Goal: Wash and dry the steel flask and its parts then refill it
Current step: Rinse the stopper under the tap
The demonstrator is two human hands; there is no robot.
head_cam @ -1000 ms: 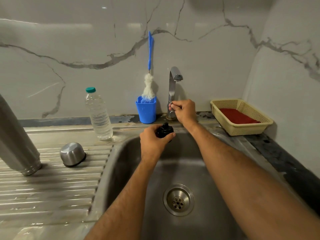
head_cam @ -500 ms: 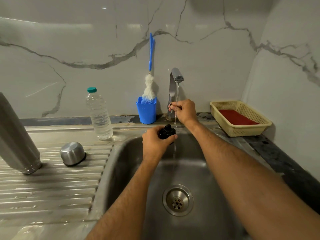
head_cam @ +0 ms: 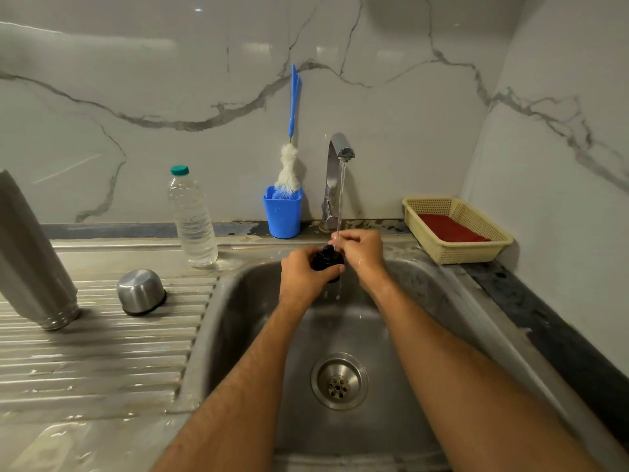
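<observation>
Stage: washing, early; the stopper (head_cam: 327, 261) is under rinse.
Tap (head_cam: 337, 175): open; a thin stream falls onto the stopper and runs on into the sink (head_cam: 238, 301).
Left hand (head_cam: 303, 275): closed around the black stopper, holding it over the sink at the back edge.
Right hand (head_cam: 360, 250): fingers curled against the top of the stopper, in the stream; whether it grips or only rubs cannot be told.
Flask (head_cam: 30, 253): stands mouth-down and tilted on the ribbed surface (head_cam: 102, 352) at far left, well apart from the sink. Washed or not: cannot be judged.
Cup (head_cam: 140, 291): steel, upturned on the surface, between flask and sink. Washed or not: cannot be judged.
Brush (head_cam: 289, 165): stands in the blue holder (head_cam: 282, 216) beside the tap, not in use.
Water bottle (head_cam: 192, 219): capped, appears full, at the back of the surface; likely the refill supply.
Cloth (head_cam: 449, 228): red, folded in the basket (head_cam: 459, 253) at right; likely for drying.
Remaining, by judgement: finish the stopper, confirm flask and cup are washed, dry all parts, refill, reassemble.
</observation>
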